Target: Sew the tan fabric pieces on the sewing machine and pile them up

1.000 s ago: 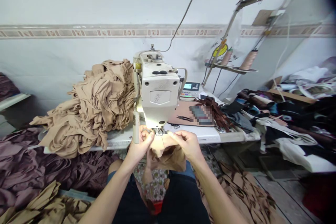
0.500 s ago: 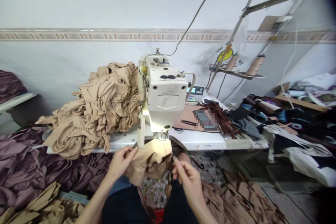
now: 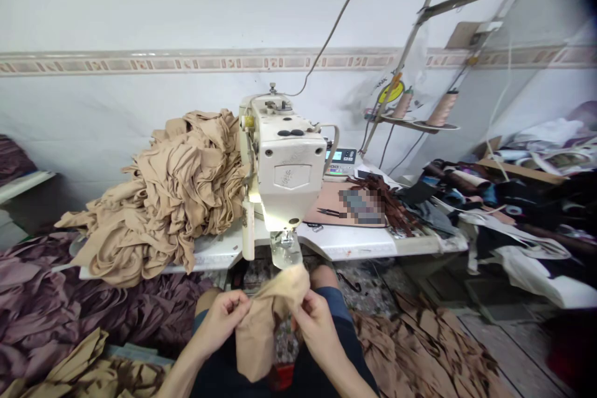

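Note:
I hold a small tan fabric piece (image 3: 265, 323) over my lap with both hands. My left hand (image 3: 222, 318) pinches its left edge, fingers curled. My right hand (image 3: 314, 322) grips its right side, fingers closed on the cloth. The piece hangs down between my knees, just below the presser foot (image 3: 284, 241) of the cream sewing machine (image 3: 284, 165), apart from it. The machine's lamp lights the top of the cloth.
A big heap of tan fabric (image 3: 163, 193) lies on the white table (image 3: 354, 241) left of the machine. Scissors (image 3: 329, 212), dark scraps and thread cones (image 3: 441, 109) sit to the right. Purple cloth (image 3: 56, 298) piles at the left, tan pieces (image 3: 429, 348) on the floor at right.
The fabric piece has come away from under the presser foot and dropped to my lap. Both hands moved down and toward me with it.

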`<state>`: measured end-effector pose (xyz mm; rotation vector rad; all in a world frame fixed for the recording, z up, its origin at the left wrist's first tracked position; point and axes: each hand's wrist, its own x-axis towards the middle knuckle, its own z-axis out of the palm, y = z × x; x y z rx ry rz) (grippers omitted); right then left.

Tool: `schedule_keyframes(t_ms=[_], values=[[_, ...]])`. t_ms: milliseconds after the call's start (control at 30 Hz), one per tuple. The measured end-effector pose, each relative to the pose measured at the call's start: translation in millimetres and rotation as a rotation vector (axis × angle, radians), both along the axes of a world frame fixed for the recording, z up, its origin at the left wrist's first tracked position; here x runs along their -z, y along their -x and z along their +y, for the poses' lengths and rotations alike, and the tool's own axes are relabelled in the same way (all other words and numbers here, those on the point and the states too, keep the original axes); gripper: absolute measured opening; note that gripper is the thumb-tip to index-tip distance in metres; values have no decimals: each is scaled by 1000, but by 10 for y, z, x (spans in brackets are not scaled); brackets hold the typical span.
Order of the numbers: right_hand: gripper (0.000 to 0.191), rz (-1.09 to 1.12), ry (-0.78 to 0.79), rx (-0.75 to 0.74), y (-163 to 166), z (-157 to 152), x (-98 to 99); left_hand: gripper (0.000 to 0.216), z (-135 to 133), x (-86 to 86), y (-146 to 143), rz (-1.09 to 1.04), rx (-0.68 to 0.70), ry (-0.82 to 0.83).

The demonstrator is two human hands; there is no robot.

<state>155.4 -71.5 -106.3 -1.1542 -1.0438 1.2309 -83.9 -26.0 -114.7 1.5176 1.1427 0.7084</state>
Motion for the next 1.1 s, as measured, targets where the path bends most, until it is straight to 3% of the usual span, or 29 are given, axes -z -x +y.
schedule_keyframes(t_ms=[100, 267, 333, 500, 567, 767, 967, 1100], values=[[61, -213, 97, -151, -233, -214, 124, 51, -119, 96, 35, 24, 159, 81], [61, -766, 88, -367, -270, -482, -29, 50, -150, 107, -113, -39, -62, 29], [62, -834, 76, -425, -179, -506, -187, 50, -199, 58, -279, -61, -12, 26], [53, -712, -18, -645, -172, -420, -579, 64, -385, -125, -571, -15, 439, 166], [53, -645, -25, -699, -301, -370, -675, 68, -402, -194, -541, -30, 525, 190], [55, -508, 7, -656, -608, -287, -757, 51, -310, -450, -321, -150, 410, 224], [34, -482, -86, -694, -517, -300, -819, 45, -261, -570, -470, -139, 648, 346], [37, -479, -55, -621, -568, -275, -777, 42, -245, -508, -531, -117, 444, 184]])
